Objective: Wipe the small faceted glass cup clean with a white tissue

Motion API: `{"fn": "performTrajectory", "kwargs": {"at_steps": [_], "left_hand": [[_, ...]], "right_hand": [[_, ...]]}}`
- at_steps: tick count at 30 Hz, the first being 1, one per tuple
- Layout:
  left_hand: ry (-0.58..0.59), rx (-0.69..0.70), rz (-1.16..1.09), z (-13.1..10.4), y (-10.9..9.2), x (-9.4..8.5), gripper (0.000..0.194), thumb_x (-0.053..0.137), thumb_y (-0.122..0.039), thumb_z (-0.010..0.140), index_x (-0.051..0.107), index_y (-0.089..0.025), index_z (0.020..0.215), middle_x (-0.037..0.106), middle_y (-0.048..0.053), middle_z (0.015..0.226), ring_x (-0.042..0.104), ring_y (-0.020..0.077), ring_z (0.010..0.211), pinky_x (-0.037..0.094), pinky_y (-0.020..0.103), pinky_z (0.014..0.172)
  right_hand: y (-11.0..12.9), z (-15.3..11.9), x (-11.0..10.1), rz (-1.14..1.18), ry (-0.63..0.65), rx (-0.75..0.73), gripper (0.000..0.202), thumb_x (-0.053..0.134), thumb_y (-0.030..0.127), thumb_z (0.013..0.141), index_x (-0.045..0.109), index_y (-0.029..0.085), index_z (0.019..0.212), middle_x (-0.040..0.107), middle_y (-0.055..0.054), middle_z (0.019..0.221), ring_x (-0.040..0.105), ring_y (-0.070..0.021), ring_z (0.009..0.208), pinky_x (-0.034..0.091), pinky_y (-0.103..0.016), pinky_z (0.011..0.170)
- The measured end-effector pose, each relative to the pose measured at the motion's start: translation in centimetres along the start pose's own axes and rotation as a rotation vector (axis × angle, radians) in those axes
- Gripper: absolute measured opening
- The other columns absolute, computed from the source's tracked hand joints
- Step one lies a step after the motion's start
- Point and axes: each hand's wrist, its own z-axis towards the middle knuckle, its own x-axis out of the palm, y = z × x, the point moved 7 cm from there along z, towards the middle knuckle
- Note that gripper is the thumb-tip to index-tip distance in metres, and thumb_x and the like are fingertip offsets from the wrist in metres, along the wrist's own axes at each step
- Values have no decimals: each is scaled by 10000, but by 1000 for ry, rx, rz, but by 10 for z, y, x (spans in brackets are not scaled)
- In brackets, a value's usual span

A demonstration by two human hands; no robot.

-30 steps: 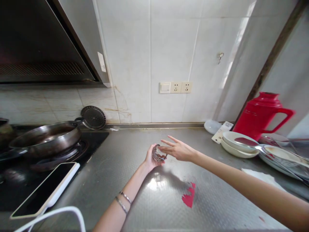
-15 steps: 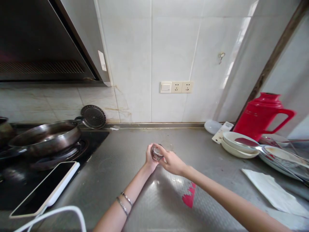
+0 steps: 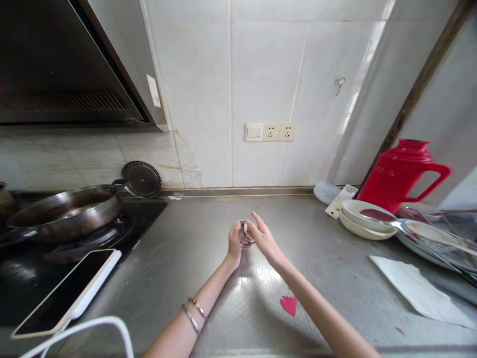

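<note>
In the head view, both hands meet near the middle of the frame, above the steel worktop [image 3: 186, 258]. Between them is a small, shiny, glassy object [image 3: 245, 238], too covered by fingers to identify more exactly. The left hand [image 3: 234, 243] is partly closed, its curled fingers holding the object's left side. The right hand [image 3: 265, 242] is half open at the object's right, its thumb side against it and one finger pointing up and away.

A red patch [image 3: 288, 305] lies on the worktop at lower centre. At lower right is a white sheet [image 3: 417, 288]; at right, a red jug with a handle [image 3: 398, 179] stands behind stacked bowls [image 3: 367, 229]. A phone [image 3: 67, 293] lies at lower left, near the metal pan [image 3: 84, 223].
</note>
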Motion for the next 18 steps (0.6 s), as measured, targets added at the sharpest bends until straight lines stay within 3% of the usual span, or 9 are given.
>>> {"fn": "performTrajectory", "kwargs": {"at_steps": [2, 8, 12, 15, 18], "left_hand": [[28, 40, 56, -2, -2, 2, 427, 602, -579, 718, 596, -169, 837, 564, -25, 558, 501, 119, 440, 342, 215, 416], [79, 46, 78, -7, -4, 8, 427, 593, -570, 735, 621, -171, 885, 612, -7, 644, 521, 113, 483, 386, 216, 441], [93, 97, 34, -8, -11, 11, 378, 618, -528, 730, 639, -161, 817, 627, -3, 667, 548, 120, 557, 403, 214, 483], [63, 53, -45, -7, -11, 9, 370, 602, -516, 739, 627, -148, 716, 598, -3, 591, 551, 120, 561, 403, 217, 518], [47, -6, -63, -8, -13, 8, 387, 563, -515, 763, 642, -136, 777, 612, 10, 587, 562, 132, 529, 384, 226, 489]], "right_hand": [[-3, 9, -8, -1, -1, -32, 603, 484, 437, 854, 423, 102, 1352, 573, 7, 653, 556, -147, 565, 467, -250, 538], [-1, 13, -14, -198, 28, -207, 468, 481, 284, 838, 469, 129, 1279, 500, 68, 539, 499, -122, 463, 408, -201, 430], [16, -4, -5, -467, 28, -444, 414, 411, 170, 869, 474, 138, 1276, 607, 1, 673, 578, -141, 588, 481, -233, 561], [30, -27, 11, -771, 146, -714, 453, 358, 86, 876, 457, 147, 1314, 672, -114, 934, 635, -205, 833, 519, -319, 725], [33, -45, 16, -947, 261, -871, 502, 344, 41, 873, 437, 172, 1348, 674, -137, 1028, 631, -228, 923, 514, -359, 797]]}}
